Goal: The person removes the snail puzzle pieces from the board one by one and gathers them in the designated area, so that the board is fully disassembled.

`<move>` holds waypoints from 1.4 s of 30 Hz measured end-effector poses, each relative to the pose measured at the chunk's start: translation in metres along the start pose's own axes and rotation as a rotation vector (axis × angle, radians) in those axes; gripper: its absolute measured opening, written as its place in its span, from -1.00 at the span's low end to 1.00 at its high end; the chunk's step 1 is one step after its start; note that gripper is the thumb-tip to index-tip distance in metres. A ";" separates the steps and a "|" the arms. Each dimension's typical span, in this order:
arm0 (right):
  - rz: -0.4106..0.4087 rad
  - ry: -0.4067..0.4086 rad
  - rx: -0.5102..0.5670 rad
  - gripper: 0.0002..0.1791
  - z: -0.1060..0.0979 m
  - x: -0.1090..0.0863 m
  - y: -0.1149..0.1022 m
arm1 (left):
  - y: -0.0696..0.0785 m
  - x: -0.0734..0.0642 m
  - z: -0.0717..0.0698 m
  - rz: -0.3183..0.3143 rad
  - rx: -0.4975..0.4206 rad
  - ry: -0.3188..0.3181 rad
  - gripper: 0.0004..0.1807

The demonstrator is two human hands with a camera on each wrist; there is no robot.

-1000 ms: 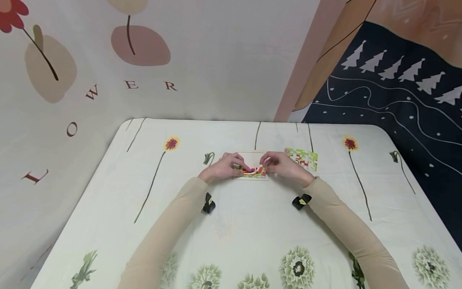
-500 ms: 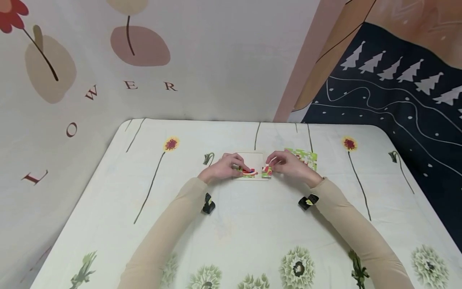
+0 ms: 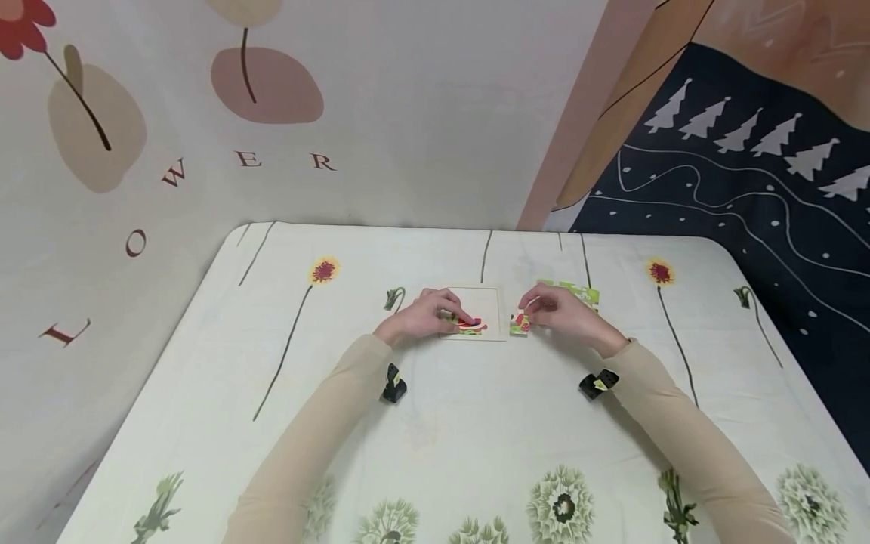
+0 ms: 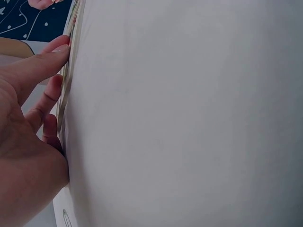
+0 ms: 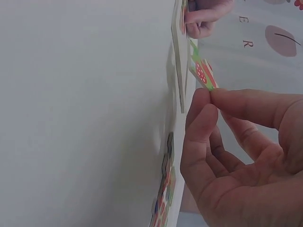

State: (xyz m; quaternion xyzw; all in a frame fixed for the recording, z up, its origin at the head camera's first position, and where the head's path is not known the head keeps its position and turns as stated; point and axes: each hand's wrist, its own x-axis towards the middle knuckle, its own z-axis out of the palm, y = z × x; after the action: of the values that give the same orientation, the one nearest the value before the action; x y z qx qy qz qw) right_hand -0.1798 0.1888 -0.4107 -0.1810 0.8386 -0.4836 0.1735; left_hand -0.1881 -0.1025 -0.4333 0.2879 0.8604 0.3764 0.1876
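Observation:
A white puzzle tray (image 3: pixel 485 300) lies flat on the table, with joined jigsaw pieces (image 3: pixel 470 329) in its near left part. My left hand (image 3: pixel 428 313) rests on these pieces, fingertips touching them and hiding some. In the left wrist view its thumb and fingers (image 4: pixel 51 59) lie along the tray's edge. To the right of the tray my right hand (image 3: pixel 560 313) pinches a green and red jigsaw piece (image 3: pixel 519 323) between thumb and fingertips. The right wrist view shows this puzzle piece (image 5: pixel 203 72) tilted and raised clear of the tray.
Behind my right hand lies a group of loose green puzzle pieces (image 3: pixel 586 294), partly covered by the hand. Several puzzle pieces (image 5: pixel 164 189) also show low in the right wrist view. A flower-print cloth (image 3: pixel 469 438) covers the table, and a patterned wall stands behind it.
My right hand has drawn the pinched puzzle piece away from the joined pieces, rightward out of the tray. My left hand has stayed in place on the tray.

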 end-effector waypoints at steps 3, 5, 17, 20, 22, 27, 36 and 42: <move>0.003 0.006 0.012 -0.79 -0.004 -0.003 0.002 | 0.000 0.000 0.000 0.000 0.004 -0.001 -0.71; -0.016 0.017 0.005 -0.81 -0.006 -0.005 0.005 | -0.001 0.001 0.000 0.000 0.003 -0.001 -0.71; 0.021 0.028 -0.018 -0.78 -0.024 -0.021 0.008 | -0.001 0.000 0.001 -0.028 -0.010 -0.002 -0.70; 0.035 0.029 -0.032 -0.77 -0.028 -0.025 0.009 | -0.001 0.000 0.001 -0.031 -0.013 -0.001 -0.70; 0.034 0.032 -0.033 -0.78 -0.030 -0.028 0.010 | -0.001 -0.001 0.001 -0.035 -0.020 -0.002 -0.70; 0.036 0.036 -0.035 -0.81 -0.035 -0.033 0.014 | -0.002 -0.001 0.001 -0.038 -0.027 -0.003 -0.71; 0.055 0.040 -0.018 -0.75 -0.045 -0.044 0.019 | -0.001 -0.001 0.001 -0.031 -0.012 -0.007 -0.71; 0.084 0.052 -0.065 -0.76 -0.053 -0.051 0.024 | 0.001 -0.001 0.000 -0.045 -0.012 -0.005 -0.69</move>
State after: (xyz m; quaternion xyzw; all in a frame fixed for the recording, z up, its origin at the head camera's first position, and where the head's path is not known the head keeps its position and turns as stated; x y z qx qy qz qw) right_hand -0.1630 0.2636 -0.4009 -0.1386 0.8648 -0.4531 0.1660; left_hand -0.1873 -0.1022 -0.4329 0.2682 0.8639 0.3766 0.2000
